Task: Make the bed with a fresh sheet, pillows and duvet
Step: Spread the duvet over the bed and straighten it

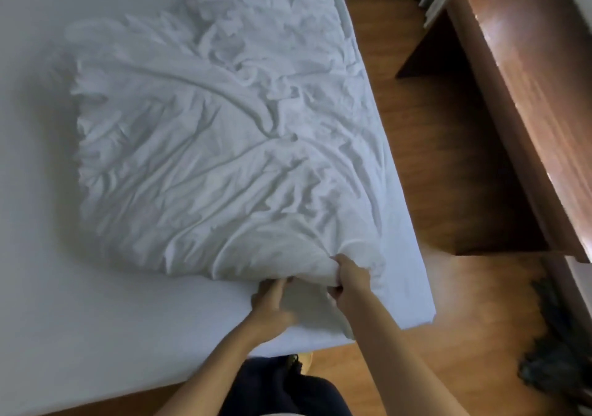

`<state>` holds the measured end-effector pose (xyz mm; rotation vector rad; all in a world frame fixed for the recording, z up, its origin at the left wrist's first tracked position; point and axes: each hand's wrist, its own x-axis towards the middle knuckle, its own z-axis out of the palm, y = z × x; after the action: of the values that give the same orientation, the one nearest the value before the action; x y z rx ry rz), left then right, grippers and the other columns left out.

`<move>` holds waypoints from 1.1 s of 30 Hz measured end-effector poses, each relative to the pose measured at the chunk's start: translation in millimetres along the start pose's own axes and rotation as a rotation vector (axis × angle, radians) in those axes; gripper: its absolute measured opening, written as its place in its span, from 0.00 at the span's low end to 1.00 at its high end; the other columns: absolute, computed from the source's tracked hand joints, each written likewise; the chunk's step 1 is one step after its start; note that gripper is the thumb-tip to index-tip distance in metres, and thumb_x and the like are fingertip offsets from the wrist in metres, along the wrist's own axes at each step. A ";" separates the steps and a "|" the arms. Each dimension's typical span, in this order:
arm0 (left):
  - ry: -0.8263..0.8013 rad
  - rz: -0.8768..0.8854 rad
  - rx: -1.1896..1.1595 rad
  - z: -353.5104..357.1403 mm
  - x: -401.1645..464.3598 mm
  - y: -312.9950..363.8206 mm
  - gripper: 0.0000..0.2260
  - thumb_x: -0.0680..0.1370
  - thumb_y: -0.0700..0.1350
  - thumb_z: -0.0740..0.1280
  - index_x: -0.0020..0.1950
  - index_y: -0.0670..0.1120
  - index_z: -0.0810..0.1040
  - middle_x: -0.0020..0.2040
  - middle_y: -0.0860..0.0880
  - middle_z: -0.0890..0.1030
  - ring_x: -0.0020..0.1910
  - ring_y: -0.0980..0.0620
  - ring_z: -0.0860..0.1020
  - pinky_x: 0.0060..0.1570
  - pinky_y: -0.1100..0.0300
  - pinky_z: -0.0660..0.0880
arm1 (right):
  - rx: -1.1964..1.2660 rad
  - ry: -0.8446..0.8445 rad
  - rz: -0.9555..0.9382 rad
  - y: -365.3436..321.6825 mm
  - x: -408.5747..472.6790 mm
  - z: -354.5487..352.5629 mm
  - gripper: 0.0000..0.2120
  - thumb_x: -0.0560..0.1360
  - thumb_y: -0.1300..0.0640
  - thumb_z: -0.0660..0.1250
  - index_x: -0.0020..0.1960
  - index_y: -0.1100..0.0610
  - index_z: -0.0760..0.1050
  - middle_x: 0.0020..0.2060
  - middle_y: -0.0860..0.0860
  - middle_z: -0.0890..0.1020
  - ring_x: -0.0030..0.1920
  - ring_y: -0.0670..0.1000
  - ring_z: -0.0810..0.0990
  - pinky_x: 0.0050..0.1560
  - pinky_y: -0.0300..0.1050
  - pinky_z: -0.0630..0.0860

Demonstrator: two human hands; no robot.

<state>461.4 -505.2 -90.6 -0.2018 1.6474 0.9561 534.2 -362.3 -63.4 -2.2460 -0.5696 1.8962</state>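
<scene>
The right hand (349, 276) clamps a gathered fold of the white sheet (205, 146) at its near edge; just left of it, the left hand (272, 300) reaches under the same edge, its fingers blurred, so its grip cannot be told. Beyond both hands the sheet lies crumpled over the bed (48, 287). It looks light, limp and creasing; hems and corners seem the best holds.

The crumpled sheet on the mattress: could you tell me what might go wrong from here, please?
1. Both the left hand and the right hand grip the crumpled sheet at one bunched spot near the mattress corner, so a pull may drag the heap instead of spreading it.
2. The sheet lies close to the bed's right edge; it could slide onto the wooden floor.
</scene>
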 end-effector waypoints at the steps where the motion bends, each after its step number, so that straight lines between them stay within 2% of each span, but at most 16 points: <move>1: 0.026 -0.057 0.003 -20.7 22.7 -7.9 0.29 0.74 0.40 0.67 0.74 0.55 0.65 0.67 0.54 0.64 0.68 0.48 0.65 0.64 0.55 0.69 | 0.007 0.011 -0.018 -8.9 -5.6 -1.8 0.21 0.71 0.61 0.73 0.62 0.63 0.73 0.41 0.58 0.77 0.36 0.57 0.77 0.23 0.40 0.72; 4: 0.267 -0.228 -0.701 -82.1 68.9 -13.0 0.21 0.82 0.41 0.61 0.76 0.46 0.64 0.74 0.46 0.67 0.71 0.42 0.68 0.66 0.48 0.67 | -0.038 0.016 -0.007 -20.0 -19.9 -11.3 0.11 0.73 0.63 0.70 0.54 0.61 0.73 0.35 0.55 0.71 0.30 0.53 0.69 0.21 0.36 0.66; 6: 0.217 -0.164 -1.080 -111.2 93.7 -4.3 0.17 0.84 0.51 0.57 0.70 0.46 0.71 0.73 0.48 0.70 0.67 0.41 0.71 0.69 0.46 0.65 | -0.036 -0.011 -0.034 -21.0 -28.6 -20.2 0.10 0.72 0.63 0.70 0.53 0.61 0.74 0.34 0.55 0.71 0.30 0.53 0.70 0.22 0.37 0.66; 7: 0.237 -0.101 -1.219 -119.9 101.9 4.8 0.18 0.83 0.55 0.56 0.67 0.46 0.73 0.71 0.48 0.71 0.63 0.42 0.73 0.69 0.49 0.66 | -0.023 -0.010 -0.034 -21.5 -31.3 -24.8 0.10 0.72 0.63 0.70 0.51 0.62 0.74 0.34 0.55 0.72 0.31 0.53 0.70 0.22 0.37 0.67; 9: 0.371 -0.025 -1.240 -132.5 106.1 32.2 0.17 0.84 0.55 0.53 0.61 0.46 0.74 0.71 0.47 0.70 0.55 0.43 0.74 0.66 0.55 0.66 | -0.004 0.021 -0.035 -21.5 -28.7 -37.4 0.10 0.71 0.62 0.71 0.50 0.62 0.75 0.37 0.56 0.73 0.33 0.54 0.73 0.24 0.38 0.70; 12: 0.212 0.101 -1.073 -139.7 100.8 55.3 0.20 0.83 0.55 0.54 0.69 0.47 0.73 0.77 0.48 0.65 0.69 0.42 0.70 0.70 0.51 0.61 | 0.034 0.062 -0.010 -19.5 -13.3 -58.9 0.16 0.67 0.59 0.74 0.53 0.60 0.76 0.44 0.57 0.75 0.40 0.55 0.75 0.23 0.37 0.71; 14: 0.123 0.043 -1.070 -145.3 98.0 61.0 0.18 0.84 0.54 0.55 0.68 0.47 0.75 0.70 0.44 0.75 0.66 0.41 0.73 0.67 0.44 0.66 | 0.093 0.060 0.000 -21.5 -12.7 -62.9 0.13 0.66 0.59 0.74 0.49 0.57 0.75 0.41 0.55 0.75 0.38 0.52 0.75 0.22 0.36 0.71; 16: 0.235 0.066 -0.985 -146.1 81.6 63.9 0.13 0.84 0.49 0.58 0.62 0.46 0.77 0.61 0.44 0.79 0.57 0.42 0.77 0.59 0.46 0.73 | 0.151 -0.005 -0.019 -25.2 -11.7 -64.5 0.09 0.69 0.60 0.73 0.45 0.56 0.75 0.31 0.51 0.76 0.29 0.48 0.75 0.19 0.34 0.68; 18: 0.468 0.001 -0.757 -149.9 58.6 50.3 0.09 0.83 0.41 0.60 0.59 0.40 0.78 0.58 0.42 0.79 0.47 0.43 0.78 0.50 0.51 0.74 | 0.239 -0.116 -0.085 -30.3 -24.4 -61.4 0.16 0.66 0.58 0.78 0.51 0.55 0.77 0.27 0.49 0.81 0.26 0.45 0.80 0.22 0.36 0.73; 20: 0.685 -0.093 -0.568 -149.4 25.6 27.5 0.15 0.84 0.42 0.60 0.62 0.31 0.76 0.57 0.39 0.79 0.51 0.39 0.78 0.48 0.51 0.71 | 0.274 -0.237 -0.194 -33.5 -35.1 -57.2 0.33 0.60 0.49 0.82 0.62 0.55 0.74 0.35 0.46 0.86 0.36 0.44 0.86 0.39 0.39 0.81; 22: 0.877 0.019 -0.529 -143.5 -17.6 5.8 0.21 0.80 0.49 0.65 0.55 0.28 0.78 0.53 0.33 0.80 0.54 0.35 0.79 0.48 0.47 0.73 | 0.232 -0.337 -0.217 -21.6 -52.5 -45.8 0.30 0.68 0.44 0.77 0.64 0.54 0.71 0.52 0.49 0.87 0.53 0.49 0.85 0.55 0.47 0.80; 24: 0.985 0.143 -0.580 -129.2 -65.0 -5.1 0.21 0.78 0.51 0.67 0.46 0.31 0.77 0.46 0.33 0.81 0.47 0.35 0.80 0.44 0.44 0.77 | 0.031 -0.396 -0.125 16.9 -69.2 -27.1 0.19 0.77 0.45 0.69 0.63 0.52 0.71 0.65 0.56 0.78 0.64 0.58 0.77 0.59 0.57 0.75; 26: 0.967 0.215 -0.583 -114.6 -100.8 -3.4 0.18 0.80 0.50 0.66 0.40 0.35 0.74 0.41 0.37 0.80 0.40 0.38 0.80 0.40 0.46 0.78 | -0.247 -0.552 0.036 70.4 -97.1 0.6 0.28 0.74 0.36 0.69 0.66 0.48 0.67 0.68 0.58 0.73 0.68 0.62 0.72 0.59 0.65 0.75; 28: 0.963 0.322 -0.508 -104.0 -129.4 3.7 0.18 0.80 0.49 0.66 0.39 0.36 0.73 0.38 0.39 0.79 0.37 0.41 0.79 0.38 0.49 0.78 | -0.356 -0.779 0.183 116.8 -121.5 30.1 0.42 0.66 0.27 0.71 0.71 0.49 0.66 0.71 0.58 0.71 0.71 0.62 0.70 0.58 0.67 0.77; 30: 1.010 0.448 -0.383 -99.1 -150.1 7.1 0.19 0.81 0.50 0.66 0.38 0.36 0.73 0.36 0.41 0.79 0.35 0.43 0.79 0.37 0.50 0.77 | -0.308 -0.789 0.193 137.0 -140.0 55.6 0.41 0.65 0.29 0.74 0.68 0.55 0.72 0.66 0.55 0.76 0.66 0.59 0.75 0.56 0.61 0.80; 33: 1.032 0.554 -0.129 -100.5 -160.9 -2.9 0.18 0.81 0.51 0.65 0.39 0.39 0.72 0.33 0.45 0.76 0.33 0.47 0.76 0.35 0.51 0.74 | -0.163 -0.571 0.061 143.6 -152.3 77.6 0.17 0.72 0.55 0.77 0.54 0.64 0.79 0.42 0.56 0.83 0.41 0.52 0.83 0.37 0.42 0.81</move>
<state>440.8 -630.9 50.1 -0.3761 2.6685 1.5177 466.4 -561.5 11.1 -1.7957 -0.7535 2.6207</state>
